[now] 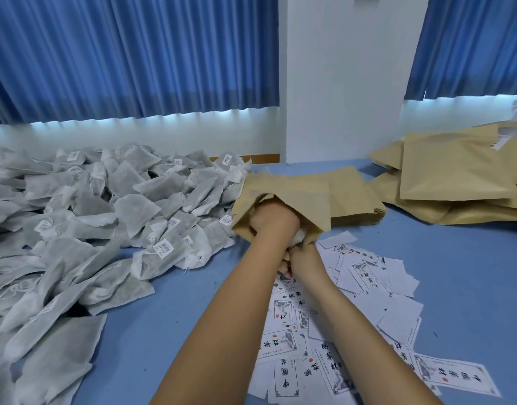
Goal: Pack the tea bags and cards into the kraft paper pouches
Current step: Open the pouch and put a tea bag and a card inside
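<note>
The left hand (pixel 273 220) is pushed into the open kraft pouch (pixel 289 191); its fingers are hidden, so I cannot tell its grip. The right hand (pixel 302 258) pinches the pouch's lower rim beside a white tea bag (pixel 298 236). The surface (pixel 456 258) is blue, with blue curtains (pixel 134 54) behind.

Tea bags (pixel 105 217): grey-white fibrous cloth, matt. Pouch (pixel 292 194): brown kraft paper, matt, creased. Cards (pixel 368 276): white printed paper. Surface (pixel 456 273): smooth blue. Curtains (pixel 134 54): blue cloth.

I get one view, worn on the head: it faces forward and down across the table (pixel 175 331) toward the white pillar (pixel 342 83), close above the left hand (pixel 273 220) and right hand (pixel 305 255), nearer than that pillar.
</note>
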The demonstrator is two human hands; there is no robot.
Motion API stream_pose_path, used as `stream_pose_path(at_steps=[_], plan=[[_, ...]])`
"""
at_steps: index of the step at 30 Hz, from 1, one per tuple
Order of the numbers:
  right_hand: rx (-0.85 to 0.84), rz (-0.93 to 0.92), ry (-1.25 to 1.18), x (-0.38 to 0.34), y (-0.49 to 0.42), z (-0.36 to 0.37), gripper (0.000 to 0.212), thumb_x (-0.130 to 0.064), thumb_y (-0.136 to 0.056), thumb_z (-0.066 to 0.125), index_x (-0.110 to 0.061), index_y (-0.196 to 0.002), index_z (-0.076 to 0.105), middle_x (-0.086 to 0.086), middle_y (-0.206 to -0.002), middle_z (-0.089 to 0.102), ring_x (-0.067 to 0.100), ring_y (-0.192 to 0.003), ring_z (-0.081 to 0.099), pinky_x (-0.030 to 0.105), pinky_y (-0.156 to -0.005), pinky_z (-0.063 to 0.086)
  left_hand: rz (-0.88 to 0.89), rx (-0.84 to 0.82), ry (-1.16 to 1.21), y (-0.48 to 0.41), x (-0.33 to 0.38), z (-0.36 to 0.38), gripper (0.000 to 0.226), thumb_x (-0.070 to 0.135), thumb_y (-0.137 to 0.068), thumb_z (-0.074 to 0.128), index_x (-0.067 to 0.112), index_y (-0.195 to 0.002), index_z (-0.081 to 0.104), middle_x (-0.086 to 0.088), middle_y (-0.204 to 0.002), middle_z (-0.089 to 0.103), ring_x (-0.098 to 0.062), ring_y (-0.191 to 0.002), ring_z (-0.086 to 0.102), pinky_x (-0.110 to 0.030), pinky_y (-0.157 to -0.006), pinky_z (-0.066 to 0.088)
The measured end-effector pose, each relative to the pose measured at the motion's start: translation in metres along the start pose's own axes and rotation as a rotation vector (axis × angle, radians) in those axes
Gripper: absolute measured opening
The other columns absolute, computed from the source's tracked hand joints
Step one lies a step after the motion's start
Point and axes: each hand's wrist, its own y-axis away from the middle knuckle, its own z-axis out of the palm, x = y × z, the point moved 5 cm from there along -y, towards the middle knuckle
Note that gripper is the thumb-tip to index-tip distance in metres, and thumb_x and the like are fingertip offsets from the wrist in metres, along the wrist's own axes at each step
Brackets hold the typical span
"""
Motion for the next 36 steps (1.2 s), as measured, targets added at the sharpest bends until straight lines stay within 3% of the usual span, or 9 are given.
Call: stream_pose_path(at_steps=[4,9,11,14,17,20,22,26,36], plan=[[-0.066,-0.066,-0.096,-0.003,0.014,0.022,0.033,-0.002,-0.1,0.021,-0.013,-0.074,0.036,0.005,-0.049,0.039,0.007,-0.031,0.033,0.014,-0.035,0.024,-0.09,0.092,0.318,-0.018,-0.02,-0.002,0.044,0.016,-0.094,0.046,0.01,-0.137,0.039,-0.016,-0.131,0.05,-0.033,-0.119,0.05,-0.038,-0.097,0.04],[0.02,-0.018,-0.158,0.006,0.006,0.01,0.032,0.004,-0.096,0.025,-0.009,-0.072,0.042,0.003,-0.042,0.043,0.008,-0.029,0.036,0.017,-0.037,0.03,-0.005,-0.02,0.054,-0.011,-0.001,0.014,0.058,0.032,-0.095,0.04,0.008,-0.145,0.023,-0.016,-0.15,0.024,-0.033,-0.139,0.022,-0.046,-0.11,0.02],[0.071,-0.019,-0.299,0.007,0.0,-0.005,0.029,0.007,-0.09,0.028,-0.01,-0.079,0.049,0.008,-0.052,0.05,0.014,-0.045,0.044,0.024,-0.051,0.037,0.217,0.0,0.09,0.008,0.023,0.016,0.05,0.034,-0.093,0.046,0.013,-0.137,0.041,-0.017,-0.14,0.041,-0.034,-0.13,0.038,-0.042,-0.097,0.036],[0.084,0.007,-0.571,0.007,-0.01,-0.019,0.024,0.004,-0.093,0.033,-0.008,-0.084,0.052,0.011,-0.069,0.052,0.015,-0.059,0.042,0.029,-0.061,0.035,0.524,0.613,0.354,0.062,0.01,-0.025,0.02,0.025,-0.085,0.052,0.017,-0.07,0.063,-0.001,-0.066,0.062,-0.015,-0.061,0.056,-0.026,-0.05,0.033],[0.12,0.024,-0.458,0.007,-0.014,-0.029,0.031,0.003,-0.096,0.031,-0.006,-0.076,0.052,0.008,-0.065,0.056,0.011,-0.044,0.034,0.021,-0.046,0.026,0.276,1.019,0.404,0.077,-0.063,-0.054,0.022,0.025,-0.085,0.048,0.015,-0.071,0.061,0.001,-0.067,0.058,-0.013,-0.064,0.049,-0.026,-0.052,0.039],[0.123,0.037,-0.411,0.01,-0.013,-0.026,0.03,0.0,-0.099,0.033,-0.004,-0.078,0.054,0.009,-0.068,0.058,0.009,-0.04,0.037,0.017,-0.04,0.027,-0.455,0.387,-0.016,0.042,-0.152,-0.023,0.054,0.056,-0.088,0.046,0.024,-0.132,0.048,-0.018,-0.14,0.041,-0.039,-0.13,0.031,-0.056,-0.101,0.031],[0.125,0.041,-0.412,0.011,-0.014,-0.023,0.03,0.001,-0.098,0.033,-0.004,-0.078,0.054,0.01,-0.068,0.058,0.009,-0.041,0.037,0.018,-0.041,0.027,-0.588,0.05,-0.08,0.041,-0.183,0.004,0.078,0.071,-0.084,0.043,0.032,-0.148,0.02,-0.025,-0.154,0.007,-0.049,-0.139,0.008,-0.064,-0.107,0.015],[0.141,0.021,-0.353,0.013,-0.018,-0.026,0.031,-0.002,-0.099,0.036,-0.005,-0.076,0.056,0.008,-0.066,0.061,0.011,-0.044,0.038,0.02,-0.042,0.028,-0.521,0.096,-0.171,0.04,-0.179,0.008,0.071,0.067,-0.081,0.053,0.032,-0.139,0.031,-0.019,-0.141,0.025,-0.042,-0.126,0.03,-0.053,-0.093,0.036],[0.129,0.029,-0.396,0.017,-0.023,-0.031,0.029,-0.003,-0.099,0.038,-0.002,-0.077,0.056,0.004,-0.058,0.063,0.01,-0.041,0.04,0.018,-0.038,0.03,-0.359,-0.121,-0.117,0.048,-0.137,0.012,0.075,0.068,-0.073,0.061,0.037,-0.137,0.034,-0.009,-0.144,0.029,-0.037,-0.133,0.027,-0.059,-0.102,0.025]])
